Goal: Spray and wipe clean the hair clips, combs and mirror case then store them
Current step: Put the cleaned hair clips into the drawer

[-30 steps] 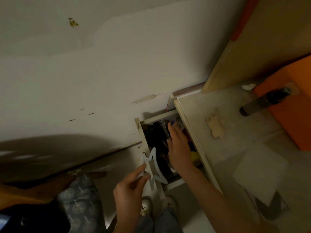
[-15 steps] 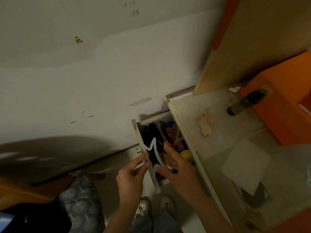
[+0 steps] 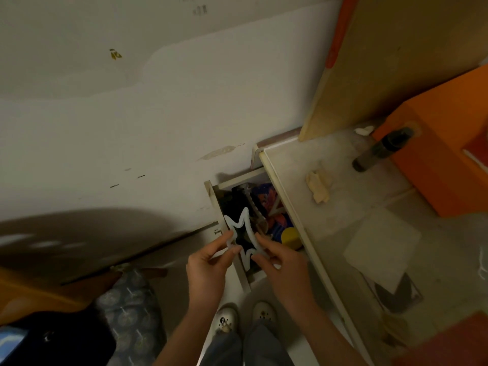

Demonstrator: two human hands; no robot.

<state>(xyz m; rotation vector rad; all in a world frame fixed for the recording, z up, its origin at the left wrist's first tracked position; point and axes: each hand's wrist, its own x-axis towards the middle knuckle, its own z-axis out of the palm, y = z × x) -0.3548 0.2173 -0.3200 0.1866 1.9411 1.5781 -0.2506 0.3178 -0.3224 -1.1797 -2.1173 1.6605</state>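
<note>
Star-shaped clip (image 3: 239, 235): pale translucent plastic, smooth, you see a soft sheen. Bench (image 3: 353, 228): matt, mottled, worn laminate look. Cloth (image 3: 318, 186): crumpled, soft, beige. Paper sheet (image 3: 381, 245): flat, matt white. Box (image 3: 443, 165): smooth orange, matt. Drawer (image 3: 214, 199): painted wood, scuffed.

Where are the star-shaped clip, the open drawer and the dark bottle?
Star clip (image 3: 232, 225): head view, upper left arm.
Drawer (image 3: 214, 204): head view, left wall.
Bottle (image 3: 380, 151): head view, middle of body.

You can read no text here. The wall (image 3: 132, 122) bears a small yellow mark (image 3: 115, 54) and faint dark marks (image 3: 200, 9) near its top edge, all too blurred to make out.
</note>
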